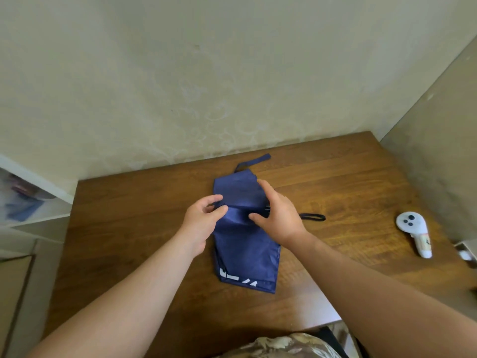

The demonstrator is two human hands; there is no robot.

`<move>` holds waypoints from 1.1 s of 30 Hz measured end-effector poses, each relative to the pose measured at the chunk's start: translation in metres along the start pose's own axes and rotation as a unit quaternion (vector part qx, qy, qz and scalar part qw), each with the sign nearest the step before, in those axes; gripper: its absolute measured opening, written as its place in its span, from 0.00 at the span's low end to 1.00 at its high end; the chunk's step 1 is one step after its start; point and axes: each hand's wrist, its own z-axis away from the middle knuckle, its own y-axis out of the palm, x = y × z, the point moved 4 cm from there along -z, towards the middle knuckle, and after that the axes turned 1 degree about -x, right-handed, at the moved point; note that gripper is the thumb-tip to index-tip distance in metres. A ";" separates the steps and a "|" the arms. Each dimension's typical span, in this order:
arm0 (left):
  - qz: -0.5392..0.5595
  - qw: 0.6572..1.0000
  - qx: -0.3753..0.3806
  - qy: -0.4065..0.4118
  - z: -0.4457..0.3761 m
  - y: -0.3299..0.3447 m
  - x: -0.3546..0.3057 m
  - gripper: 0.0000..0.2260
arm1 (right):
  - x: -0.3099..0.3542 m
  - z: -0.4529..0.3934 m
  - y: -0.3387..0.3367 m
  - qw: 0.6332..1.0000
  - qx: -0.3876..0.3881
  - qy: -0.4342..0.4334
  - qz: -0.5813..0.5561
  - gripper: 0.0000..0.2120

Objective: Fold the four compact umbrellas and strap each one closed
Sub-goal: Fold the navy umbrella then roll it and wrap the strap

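One navy blue compact umbrella [245,244] lies flattened on the wooden table [134,228], its white lettering toward the near end. Its closing strap [254,161] trails out at the far end, and a dark wrist loop [313,217] sticks out to the right. My left hand [204,215] pinches the fabric at the umbrella's left edge, near its middle. My right hand [277,213] lies over the right side, fingers spread on the cloth and thumb pressing into it. No other umbrella is in view.
A white handheld controller [414,232] lies at the table's right side. A beige wall runs behind the table and another closes in on the right. White shelving [31,200] stands to the left. A small box [464,250] sits at the right edge.
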 end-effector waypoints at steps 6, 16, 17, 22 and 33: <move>0.026 0.999 0.024 -0.029 0.006 -0.013 0.007 0.15 | 0.004 0.006 -0.016 0.998 -0.060 -0.006 0.016 0.15; -0.052 0.992 0.115 0.003 0.010 -0.013 0.004 0.25 | 0.010 0.024 -0.026 0.996 -0.039 0.040 -0.063 0.20; -0.063 0.992 0.110 0.012 0.009 -0.014 0.004 0.25 | 0.010 0.025 -0.027 0.998 -0.037 0.039 -0.045 0.20; -0.127 0.987 0.079 0.066 0.009 -0.020 -0.002 0.16 | 0.000 0.032 -0.031 0.997 -0.063 0.010 0.042 0.14; -0.230 0.962 0.063 0.132 0.012 -0.021 0.016 0.15 | -0.018 0.052 -0.026 0.992 -0.093 -0.023 0.081 0.02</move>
